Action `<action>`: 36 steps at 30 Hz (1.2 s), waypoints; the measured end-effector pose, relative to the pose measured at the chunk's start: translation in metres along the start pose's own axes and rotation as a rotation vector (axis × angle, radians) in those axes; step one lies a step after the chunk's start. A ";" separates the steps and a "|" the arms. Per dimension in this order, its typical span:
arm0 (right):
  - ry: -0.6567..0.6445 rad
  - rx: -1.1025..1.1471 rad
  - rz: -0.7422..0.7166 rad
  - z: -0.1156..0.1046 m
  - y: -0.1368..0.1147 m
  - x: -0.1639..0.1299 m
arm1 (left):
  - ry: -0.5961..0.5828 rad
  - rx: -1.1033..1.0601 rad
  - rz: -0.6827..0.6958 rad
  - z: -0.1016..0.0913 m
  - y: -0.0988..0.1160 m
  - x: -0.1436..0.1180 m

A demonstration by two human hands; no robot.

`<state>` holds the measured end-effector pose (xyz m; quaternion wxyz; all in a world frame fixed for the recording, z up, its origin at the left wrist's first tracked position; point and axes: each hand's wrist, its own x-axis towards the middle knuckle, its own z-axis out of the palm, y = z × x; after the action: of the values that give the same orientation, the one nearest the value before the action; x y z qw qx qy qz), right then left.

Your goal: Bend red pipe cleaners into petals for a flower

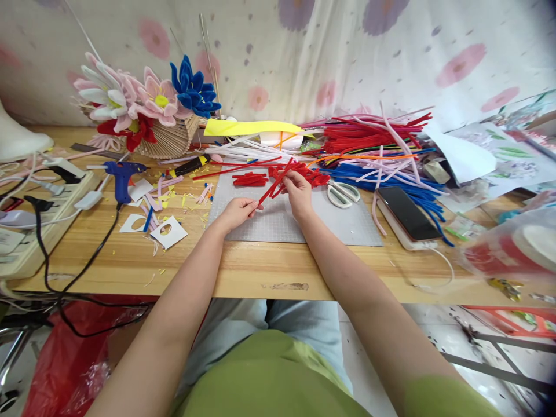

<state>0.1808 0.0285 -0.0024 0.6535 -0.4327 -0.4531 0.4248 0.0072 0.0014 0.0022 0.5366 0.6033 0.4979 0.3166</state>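
Note:
My left hand (241,212) is closed, its fingertips pinching the lower end of a red pipe cleaner (268,193). Higher up, my right hand (297,191) closes its fingers around red pipe cleaner as well; whether both hands hold the same piece I cannot tell. A small stack of short red pipe cleaner pieces (251,179) lies on the grey cutting mat (347,227) just beyond my left hand. More red pieces (319,177) are heaped behind my right hand, partly hidden by it. Beside that heap rest white-handled scissors (343,194).
Bundles of red (369,137) and blue pipe cleaners (365,176) lie behind the mat. A phone (408,212) is on the right, near a plastic-wrapped cup (512,246). On the left are a blue glue gun (123,176), a power strip (65,214) and a flower basket (167,139).

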 end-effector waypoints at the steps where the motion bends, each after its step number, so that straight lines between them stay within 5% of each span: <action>1: 0.062 -0.005 -0.005 0.000 0.001 0.001 | -0.015 0.026 0.011 -0.001 0.000 0.000; 8: 0.220 -0.035 0.046 -0.001 0.008 0.004 | -0.051 0.190 0.057 -0.002 -0.003 0.002; 16: -0.271 -0.149 0.094 0.013 0.009 -0.011 | 0.055 -0.038 0.043 0.004 -0.005 0.004; 22: -0.479 -0.158 0.080 0.013 0.010 -0.014 | 0.060 -0.052 0.050 0.007 -0.005 0.005; 26: -0.370 -0.195 0.011 0.013 0.009 -0.013 | 0.042 -0.132 -0.052 0.007 0.000 0.003; 30: -0.233 -0.077 0.111 0.012 0.009 -0.009 | 0.015 -0.216 -0.133 0.006 0.004 0.002; 36: -0.210 0.025 0.185 0.009 0.006 -0.006 | -0.041 -0.162 -0.075 0.005 0.003 0.000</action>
<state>0.1702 0.0259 -0.0075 0.5657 -0.4175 -0.4717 0.5321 0.0122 0.0002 0.0037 0.6053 0.5450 0.4818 0.3231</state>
